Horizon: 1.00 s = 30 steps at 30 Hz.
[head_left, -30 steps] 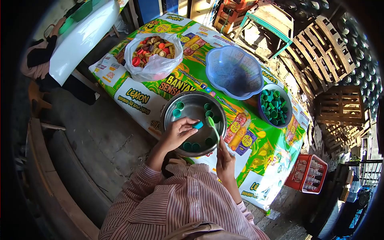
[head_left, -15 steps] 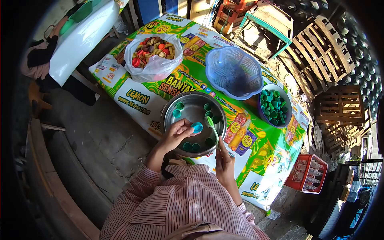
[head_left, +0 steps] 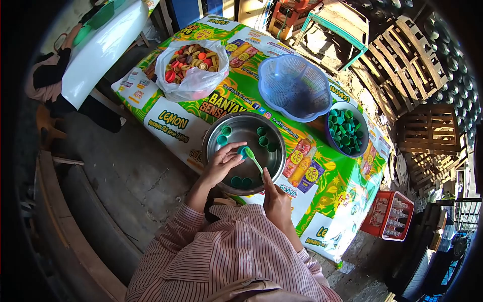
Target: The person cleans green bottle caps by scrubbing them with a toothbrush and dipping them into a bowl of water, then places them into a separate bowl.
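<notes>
Between the fingers and thumb of my left hand (head_left: 224, 164) is a blue-green bottle cap (head_left: 242, 152), held above a metal basin (head_left: 207, 151). My right hand (head_left: 275, 196) grips a green toothbrush (head_left: 257, 163) by its handle; its head meets the cap, and the bristles are hidden. Several green caps (head_left: 263, 141) lie in the basin, in small groups near its wall. To the right, a bowl (head_left: 329, 142) is filled with more green caps (head_left: 345, 132).
A white plastic bag (head_left: 191, 88) of red, yellow and brown caps sits at the table's far left. Beside it is a blue perforated basket (head_left: 274, 103). A red crate (head_left: 387, 215) of bottles stands right of the table. Another person (head_left: 48, 80) is at the upper left.
The toothbrush has moved left and down, its head now at the cap in my left hand. My right hand has shifted slightly left with it.
</notes>
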{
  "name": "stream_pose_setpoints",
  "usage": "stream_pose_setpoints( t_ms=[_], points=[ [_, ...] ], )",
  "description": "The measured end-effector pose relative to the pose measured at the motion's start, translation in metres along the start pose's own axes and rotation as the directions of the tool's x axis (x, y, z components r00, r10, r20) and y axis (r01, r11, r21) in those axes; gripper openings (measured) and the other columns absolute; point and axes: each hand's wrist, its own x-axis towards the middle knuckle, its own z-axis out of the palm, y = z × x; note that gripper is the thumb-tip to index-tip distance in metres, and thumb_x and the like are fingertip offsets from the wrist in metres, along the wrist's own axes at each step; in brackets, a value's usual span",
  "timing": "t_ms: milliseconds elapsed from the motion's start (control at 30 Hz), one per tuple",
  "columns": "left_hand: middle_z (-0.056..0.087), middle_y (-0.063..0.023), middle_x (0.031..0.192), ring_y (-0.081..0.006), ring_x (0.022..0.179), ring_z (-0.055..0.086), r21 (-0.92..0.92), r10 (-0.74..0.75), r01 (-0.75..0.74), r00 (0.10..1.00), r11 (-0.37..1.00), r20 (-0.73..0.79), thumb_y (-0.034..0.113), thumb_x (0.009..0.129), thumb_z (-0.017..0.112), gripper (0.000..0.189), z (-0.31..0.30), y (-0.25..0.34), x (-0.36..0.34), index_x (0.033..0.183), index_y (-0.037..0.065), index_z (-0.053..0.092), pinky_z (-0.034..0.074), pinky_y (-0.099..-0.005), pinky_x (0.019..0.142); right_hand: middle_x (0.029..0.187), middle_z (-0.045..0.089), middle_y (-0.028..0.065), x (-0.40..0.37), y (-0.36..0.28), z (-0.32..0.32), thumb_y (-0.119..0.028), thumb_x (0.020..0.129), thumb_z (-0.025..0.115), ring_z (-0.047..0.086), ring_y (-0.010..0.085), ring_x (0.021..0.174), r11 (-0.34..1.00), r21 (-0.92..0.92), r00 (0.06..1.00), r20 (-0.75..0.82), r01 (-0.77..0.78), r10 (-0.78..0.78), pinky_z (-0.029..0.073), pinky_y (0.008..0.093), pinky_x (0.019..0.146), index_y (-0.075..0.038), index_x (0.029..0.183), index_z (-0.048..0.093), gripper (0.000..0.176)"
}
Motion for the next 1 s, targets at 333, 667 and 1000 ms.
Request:
stream_pose_setpoints(
  t_ms=[333, 667, 1000],
  points=[
    [0.052, -0.0059, 0.113, -0.0112, 0.1, 0.053, 0.027, 0.096, -0.095, 0.995, 0.995, -0.037, 0.002, 0.086, 0.053, 0.034, -0.008, -0.02, 0.009, 0.12, 0.003, 0.047, 0.044, -0.0266, 0.089, 0.074, 0.063, 0.0158, 0.001, -0.005, -0.001, -0.004, 0.084, 0.049, 0.062, 0.0341, 0.064, 0.917, 0.393, 0.997, 0.073, -0.059, 0.033, 0.047, 0.0407, 0.055, -0.02, 0.133, 0.037, 0.053],
    [0.054, -0.0064, 0.113, -0.0151, 0.096, 0.056, -0.2, 0.062, -0.058, 0.998, 0.978, 0.012, 0.025, 0.094, 0.041, 0.03, -0.008, -0.027, 0.008, 0.116, 0.006, 0.05, 0.047, -0.0308, 0.082, 0.064, 0.058, 0.0109, 0.005, -0.028, -0.018, -0.004, 0.081, 0.051, 0.058, 0.0292, 0.051, 0.997, 0.071, 0.999, 0.009, -0.036, 0.036, 0.044, 0.0413, 0.047, -0.023, 0.132, 0.039, 0.056],
    [0.057, -0.0054, 0.092, -0.0132, 0.082, 0.053, -0.341, 0.109, -0.087, 0.993, 0.936, 0.046, 0.038, 0.096, 0.027, 0.049, 0.009, -0.012, 0.011, 0.116, -0.001, 0.047, 0.044, -0.0302, 0.079, 0.062, 0.051, 0.0082, 0.004, -0.034, -0.024, -0.002, 0.079, 0.052, 0.053, 0.0259, 0.046, 1.0, -0.008, 1.0, -0.001, 0.009, -0.009, 0.043, 0.0403, 0.045, -0.023, 0.134, 0.037, 0.06]
  ],
)
